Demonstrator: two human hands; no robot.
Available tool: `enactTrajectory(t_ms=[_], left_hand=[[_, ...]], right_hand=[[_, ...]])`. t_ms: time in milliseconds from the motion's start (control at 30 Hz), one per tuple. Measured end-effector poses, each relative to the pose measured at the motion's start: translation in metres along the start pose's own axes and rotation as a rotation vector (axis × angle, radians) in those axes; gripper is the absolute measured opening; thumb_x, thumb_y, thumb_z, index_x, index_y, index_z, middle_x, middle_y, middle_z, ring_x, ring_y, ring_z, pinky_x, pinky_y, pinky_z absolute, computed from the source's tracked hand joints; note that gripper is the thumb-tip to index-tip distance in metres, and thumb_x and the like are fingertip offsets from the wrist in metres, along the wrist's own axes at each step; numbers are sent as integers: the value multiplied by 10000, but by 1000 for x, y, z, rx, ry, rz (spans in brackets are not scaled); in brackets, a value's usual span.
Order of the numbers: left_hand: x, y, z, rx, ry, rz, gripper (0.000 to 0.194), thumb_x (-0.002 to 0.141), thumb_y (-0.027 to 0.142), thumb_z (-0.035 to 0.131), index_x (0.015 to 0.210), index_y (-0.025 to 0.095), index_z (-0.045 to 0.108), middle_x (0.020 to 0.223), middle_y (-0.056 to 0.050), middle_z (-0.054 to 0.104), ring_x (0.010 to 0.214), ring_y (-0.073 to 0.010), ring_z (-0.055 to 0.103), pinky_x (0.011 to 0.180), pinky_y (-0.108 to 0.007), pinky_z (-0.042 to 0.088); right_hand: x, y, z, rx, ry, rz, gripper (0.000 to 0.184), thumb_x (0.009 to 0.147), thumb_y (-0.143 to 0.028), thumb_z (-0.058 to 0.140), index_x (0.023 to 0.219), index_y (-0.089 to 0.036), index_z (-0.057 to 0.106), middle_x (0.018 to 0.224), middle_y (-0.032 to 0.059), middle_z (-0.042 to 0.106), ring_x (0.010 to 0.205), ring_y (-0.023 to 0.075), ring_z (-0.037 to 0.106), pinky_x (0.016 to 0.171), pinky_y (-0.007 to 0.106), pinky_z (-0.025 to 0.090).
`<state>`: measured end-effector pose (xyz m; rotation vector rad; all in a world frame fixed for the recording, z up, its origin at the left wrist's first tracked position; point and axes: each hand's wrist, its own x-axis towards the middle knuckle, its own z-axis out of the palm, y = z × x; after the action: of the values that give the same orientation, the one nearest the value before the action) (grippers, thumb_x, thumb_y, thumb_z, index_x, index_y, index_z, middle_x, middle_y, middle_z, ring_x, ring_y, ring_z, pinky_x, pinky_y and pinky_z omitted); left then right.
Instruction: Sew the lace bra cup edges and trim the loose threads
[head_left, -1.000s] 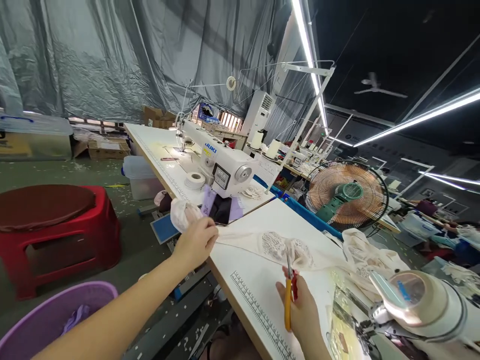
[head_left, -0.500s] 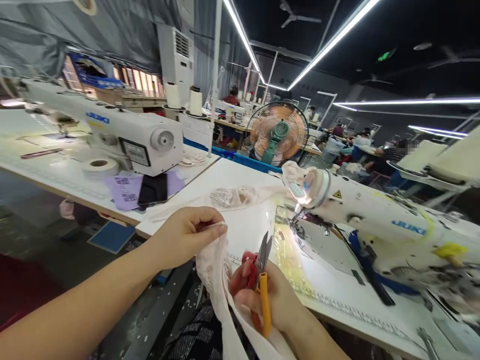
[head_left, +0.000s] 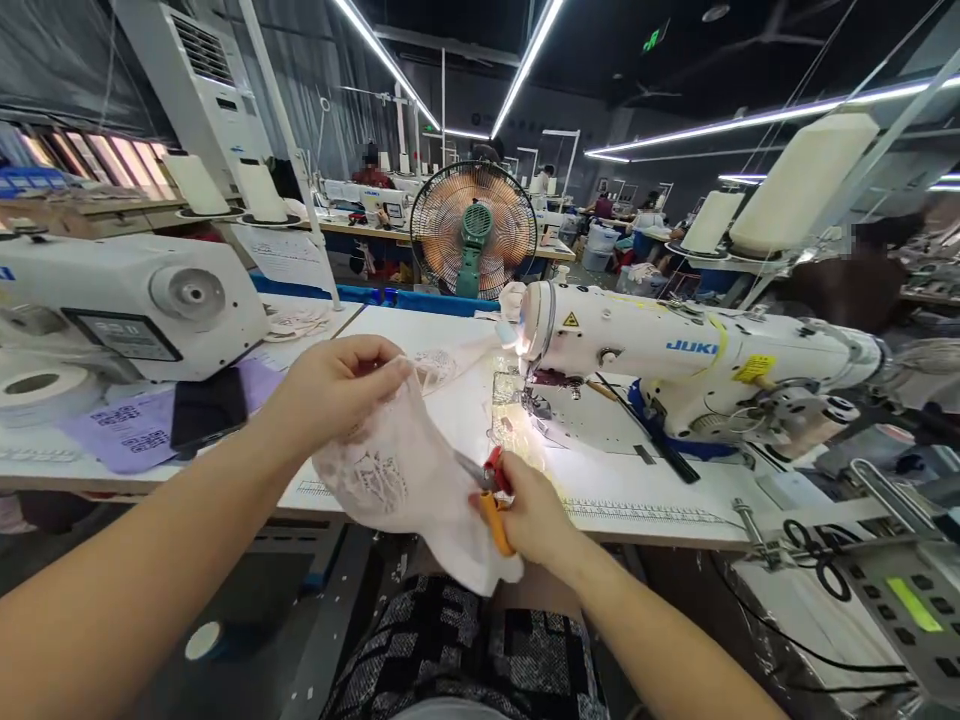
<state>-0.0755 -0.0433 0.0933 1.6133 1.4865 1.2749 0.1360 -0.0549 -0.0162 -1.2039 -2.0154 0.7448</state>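
Note:
Between finger and thumb, my left hand (head_left: 349, 385) pinches the upper edge of a pale lace-and-fabric garment piece (head_left: 420, 480), which hangs down over the table's front edge. Its patterned lace part is at the left, and smooth cloth drapes toward my lap. My right hand (head_left: 534, 505) is closed on a pair of scissors (head_left: 495, 500) with red and orange handles. The blades point up and left and lie against the cloth; whether they are parted is hard to see. Another pale lace piece (head_left: 442, 368) lies on the table behind, running toward the sewing machine.
A lit white sewing machine (head_left: 622, 340) stands to the right, a second machine (head_left: 142, 300) to the left. A black phone (head_left: 208, 408) rests on purple paper (head_left: 124, 425) beside a tape roll (head_left: 45, 385). Behind the table stands a large fan (head_left: 474, 230). Thread cones (head_left: 810, 185) rise at right.
The view has swung right. My right hand has turned the scissors from pointing upward to lying against the cloth. The garment piece is now spread out between my hands.

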Motion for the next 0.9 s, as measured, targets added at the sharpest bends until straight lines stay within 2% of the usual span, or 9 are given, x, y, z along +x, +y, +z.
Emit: enactTrajectory(t_ms=[133,233,367,433,500,633,700,767,900], left_hand=[[36,-3,-12,-164,13,127,225,608,327,742,659,141,626,653,-7,639,612,-107,548,598,-232,439],[39,-23,-22,-137,-15,245,165,696,303,721,716,164,634,870,-37,713,843,-164,628,784,-305,483],[9,-95,-28,282,-344,406,88,807,259,605,834,192,655,1025,-62,722,1117,-250,595,988,-483,441],[-15,-132,-25,490,-424,438,140,844,256,521,840,196,647,1038,-78,720,1122,-265,596,932,-475,499],[-40,-153,-17,660,-385,518,190,866,252,461,885,192,640,1114,-115,687,1112,-286,598,855,-455,542],[-74,-146,6,833,-100,746,138,888,173,491,961,147,605,978,-143,681,901,-256,652,733,-384,564],[-79,-136,21,797,-166,869,163,904,111,455,952,126,609,914,-117,691,842,-210,657,731,-317,565],[-76,-132,36,816,-258,946,234,921,98,407,992,81,629,967,-139,700,907,-223,660,793,-320,567],[-61,-141,57,946,-268,936,330,934,128,374,1065,-6,645,1077,-204,681,1005,-284,643,868,-385,554]], right_hand=[[32,15,-53,-200,100,1,177,707,-300,558,741,-236,397,672,-19,514,589,153,474,527,254,372],[43,25,-79,-370,108,-35,161,723,-242,557,724,-232,396,728,15,541,632,172,495,556,270,360],[23,50,-72,-552,-38,-97,223,671,-110,566,621,-231,385,679,28,552,647,192,521,565,283,349],[2,63,-62,-598,-117,-112,215,641,-88,589,623,-225,425,668,33,573,636,201,539,555,287,367],[-21,73,-54,-625,-148,-109,149,675,-102,576,668,-212,477,687,58,600,650,225,560,563,309,403],[-53,76,-48,-656,-53,-197,89,788,-136,482,841,-164,548,817,125,647,757,268,603,651,378,487],[-58,73,-43,-656,-3,-301,173,813,-158,482,967,-125,552,876,141,658,790,269,616,689,385,517],[-57,72,-37,-661,5,-376,261,837,-205,495,1060,-75,531,893,160,657,822,279,619,719,395,535],[-55,72,-27,-713,-29,-413,212,853,-294,494,905,-97,554,745,136,623,717,284,594,639,410,539]])
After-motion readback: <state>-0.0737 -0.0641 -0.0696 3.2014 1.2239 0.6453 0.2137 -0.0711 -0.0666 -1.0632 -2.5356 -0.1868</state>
